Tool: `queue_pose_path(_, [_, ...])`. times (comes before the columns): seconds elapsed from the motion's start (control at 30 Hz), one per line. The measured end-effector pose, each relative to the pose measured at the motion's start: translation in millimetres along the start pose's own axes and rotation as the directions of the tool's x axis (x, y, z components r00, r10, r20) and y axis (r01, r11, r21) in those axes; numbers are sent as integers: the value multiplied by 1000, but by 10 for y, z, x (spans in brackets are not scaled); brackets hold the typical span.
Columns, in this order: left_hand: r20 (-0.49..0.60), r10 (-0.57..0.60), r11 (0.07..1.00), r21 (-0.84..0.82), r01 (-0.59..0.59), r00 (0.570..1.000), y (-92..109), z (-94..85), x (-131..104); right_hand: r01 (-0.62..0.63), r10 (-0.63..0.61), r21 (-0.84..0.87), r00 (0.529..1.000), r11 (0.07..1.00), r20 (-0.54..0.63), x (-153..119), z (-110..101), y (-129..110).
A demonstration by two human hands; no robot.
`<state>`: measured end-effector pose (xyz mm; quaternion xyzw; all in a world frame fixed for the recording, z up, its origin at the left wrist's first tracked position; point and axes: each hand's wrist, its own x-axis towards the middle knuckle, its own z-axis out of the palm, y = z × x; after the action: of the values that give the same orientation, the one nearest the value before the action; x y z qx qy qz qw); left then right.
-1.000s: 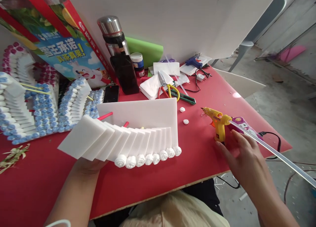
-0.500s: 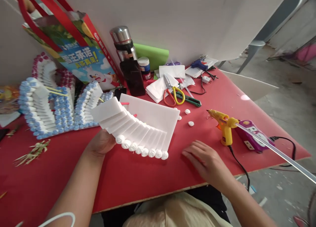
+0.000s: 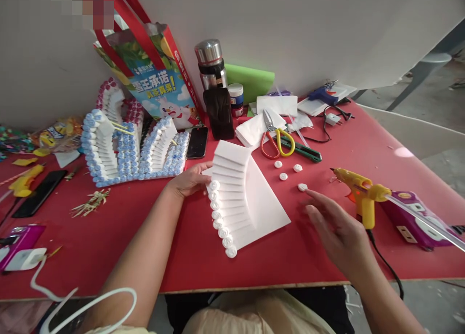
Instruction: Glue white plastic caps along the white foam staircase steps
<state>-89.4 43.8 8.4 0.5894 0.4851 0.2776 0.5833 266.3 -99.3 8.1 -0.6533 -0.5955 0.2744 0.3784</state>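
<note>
My left hand [image 3: 192,179] grips the back edge of a white foam-board piece [image 3: 271,213], thumb on top. Along it runs a curved row of white stepped strips [image 3: 232,189], and small white rolled rosettes [image 3: 218,222] line the strips' left ends. My right hand [image 3: 337,227] is open, its index fingertip at a loose white rosette [image 3: 302,187]; whether it touches cannot be made out. Several more loose rosettes [image 3: 283,176] lie just beyond. Right of them stands a yellow hot glue gun [image 3: 358,186] with a long clear glue stick in its back.
Behind lie scissors [image 3: 278,140], a green utility knife [image 3: 305,152] and white sheets [image 3: 254,130]. A steel flask [image 3: 209,53], a phone [image 3: 197,143] and a printed bag [image 3: 160,77] stand or lie farther left, near blue-and-white rosette models [image 3: 127,155]. A purple power strip [image 3: 410,222] sits at right.
The foam-board piece has been lowered and turned, so its rosette row now faces left. My right hand has lifted from the table and reached out to a loose rosette. The view has swung left.
</note>
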Motion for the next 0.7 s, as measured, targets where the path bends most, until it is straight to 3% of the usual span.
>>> queue_pose_path(0.1, [231,-133,981,-110,161,964,92,91,172,78,-72,-55,992,995,106,89,102,-81])
queue_pose_path(0.17, [258,-114,985,-98,143,959,147,157,264,121,-103,-106,982,987,159,124,163,-107])
queue_pose_path(0.23, [186,-59,996,-50,70,981,170,204,316,150,-125,-142,977,978,173,130,217,-111])
queue_pose_path(0.33, [-43,90,987,135,-83,995,131,205,296,170,-145,-162,977,972,156,110,275,-90])
queue_pose_path(0.43, [-221,301,898,394,-198,928,29,159,174,180,-161,-162,979,970,124,100,308,-57])
queue_pose_path(0.5, [-304,376,861,464,-208,876,-49,152,74,207,-192,-154,975,966,107,111,326,-37])
queue_pose_path(0.6, [-354,396,844,503,-185,847,-141,217,-42,305,-290,-152,950,940,113,144,352,-18])
queue_pose_path(0.7, [-328,459,773,606,-189,826,-187,320,-91,374,-349,-202,925,905,149,166,381,-20])
